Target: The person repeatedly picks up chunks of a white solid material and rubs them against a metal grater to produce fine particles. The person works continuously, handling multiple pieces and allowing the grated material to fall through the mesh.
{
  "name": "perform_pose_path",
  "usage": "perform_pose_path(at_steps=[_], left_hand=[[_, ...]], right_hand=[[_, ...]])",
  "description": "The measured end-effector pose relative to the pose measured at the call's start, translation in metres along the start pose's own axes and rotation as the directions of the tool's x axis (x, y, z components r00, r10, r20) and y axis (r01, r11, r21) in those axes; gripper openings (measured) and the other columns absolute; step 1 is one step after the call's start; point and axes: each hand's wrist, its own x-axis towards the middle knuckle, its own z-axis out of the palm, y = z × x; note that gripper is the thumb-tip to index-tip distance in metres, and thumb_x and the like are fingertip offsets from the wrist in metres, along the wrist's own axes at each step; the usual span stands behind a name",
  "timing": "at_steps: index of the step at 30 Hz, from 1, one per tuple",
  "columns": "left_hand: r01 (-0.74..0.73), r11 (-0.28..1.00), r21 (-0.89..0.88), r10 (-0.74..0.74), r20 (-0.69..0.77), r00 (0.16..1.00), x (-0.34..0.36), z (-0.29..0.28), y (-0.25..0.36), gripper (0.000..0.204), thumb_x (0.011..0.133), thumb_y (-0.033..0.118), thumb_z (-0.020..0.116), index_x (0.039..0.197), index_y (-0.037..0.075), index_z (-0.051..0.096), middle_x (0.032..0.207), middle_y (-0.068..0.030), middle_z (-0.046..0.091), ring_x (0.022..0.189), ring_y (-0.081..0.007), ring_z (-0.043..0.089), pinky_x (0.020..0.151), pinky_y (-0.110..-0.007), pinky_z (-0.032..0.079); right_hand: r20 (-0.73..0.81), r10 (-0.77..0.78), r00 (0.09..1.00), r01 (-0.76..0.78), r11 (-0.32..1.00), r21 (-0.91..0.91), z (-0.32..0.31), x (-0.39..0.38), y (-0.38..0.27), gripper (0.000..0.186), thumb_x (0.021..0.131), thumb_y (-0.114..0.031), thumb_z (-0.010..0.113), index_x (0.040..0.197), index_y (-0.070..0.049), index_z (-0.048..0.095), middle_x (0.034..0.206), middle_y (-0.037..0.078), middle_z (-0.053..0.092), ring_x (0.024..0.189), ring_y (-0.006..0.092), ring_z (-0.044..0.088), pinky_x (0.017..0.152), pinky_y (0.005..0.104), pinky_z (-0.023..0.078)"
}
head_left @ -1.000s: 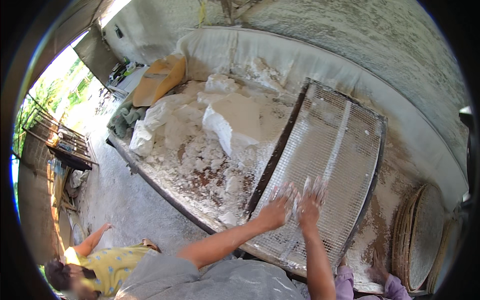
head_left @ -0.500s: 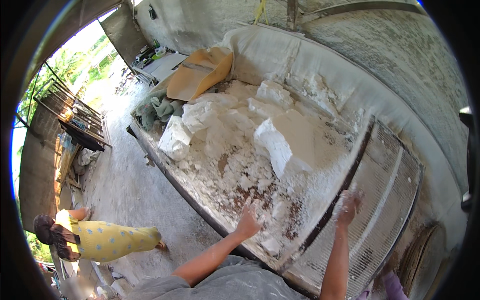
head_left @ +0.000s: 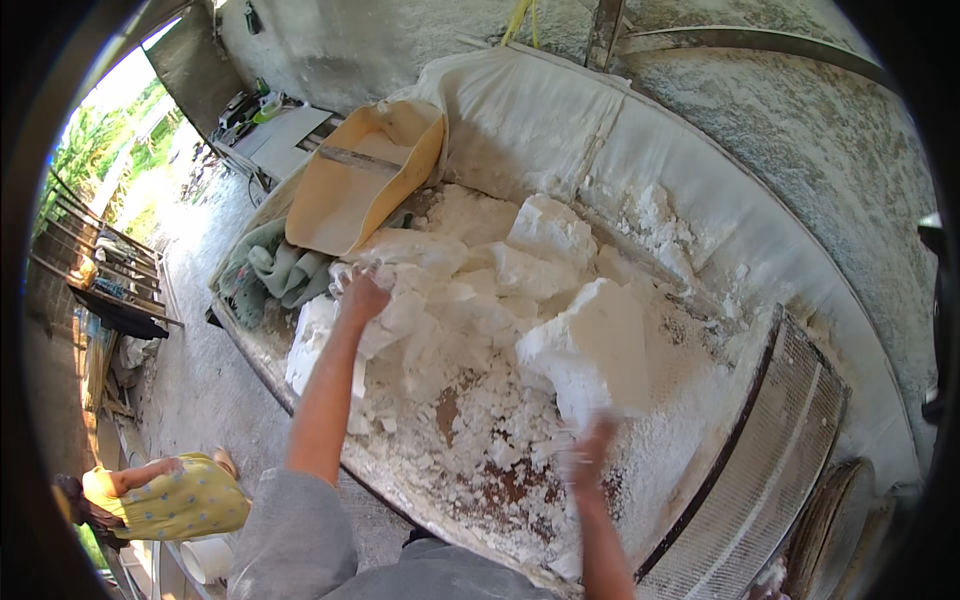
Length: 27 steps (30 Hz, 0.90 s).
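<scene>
2 hands (head_left: 364,294) near white lumps (head_left: 592,345)

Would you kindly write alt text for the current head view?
A person's left hand is over white lumps near a yellow scoop, while the blurred right hand is by a large block. A mesh screen is at right, someone in yellow at lower left.

Off mesh (head_left: 780,420): left fingers (head_left: 347,278) now at white lumps (head_left: 420,252) near yellow scoop (head_left: 408,185), right fingers (head_left: 601,430) beside large block (head_left: 592,345).
</scene>
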Motion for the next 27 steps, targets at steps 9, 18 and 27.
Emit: perform_pose_path(at_steps=[9, 18, 27], left_hand=[[-0.156, 0.978, -0.135, 0.192, 0.314, 0.930, 0.078, 0.000, -0.030, 0.071, 0.091, 0.070, 0.053, 0.133, 0.014, 0.067, 0.142, -0.0131, 0.061, 0.134, -0.0333, 0.053, 0.115, -0.041, 0.039], [0.037, 0.999, -0.017, -0.037, 0.025, 0.999, 0.004, -0.031, 0.012, 0.068, 0.089, 0.070, 0.058, 0.130, 0.017, 0.070, 0.139, -0.0151, 0.062, 0.135, -0.0355, 0.052, 0.110, -0.045, 0.044], [0.048, 0.998, -0.032, -0.054, -0.254, 0.966, -0.116, -0.056, 0.038, 0.061, 0.089, 0.058, 0.066, 0.128, 0.011, 0.069, 0.143, -0.0163, 0.056, 0.137, -0.0465, 0.044, 0.110, -0.061, 0.038]], right_hand=[[0.942, -0.040, 0.332, -0.932, -0.169, 0.321, 0.260, 0.034, -0.204, 0.082, 0.099, -0.069, 0.043, 0.160, -0.018, 0.024, 0.161, 0.008, 0.035, 0.140, 0.0275, 0.042, 0.107, 0.0527, 0.040], [0.963, 0.044, 0.265, -0.869, -0.422, 0.258, 0.258, 0.067, -0.241, 0.105, 0.087, -0.086, 0.042, 0.162, -0.016, 0.020, 0.164, 0.008, 0.030, 0.147, 0.0283, 0.033, 0.117, 0.0588, 0.024], [0.933, 0.060, 0.354, -0.854, -0.386, 0.349, 0.256, 0.018, -0.207, 0.097, 0.089, -0.083, 0.045, 0.159, -0.016, 0.033, 0.160, 0.006, 0.041, 0.145, 0.0272, 0.039, 0.120, 0.0471, 0.030]])
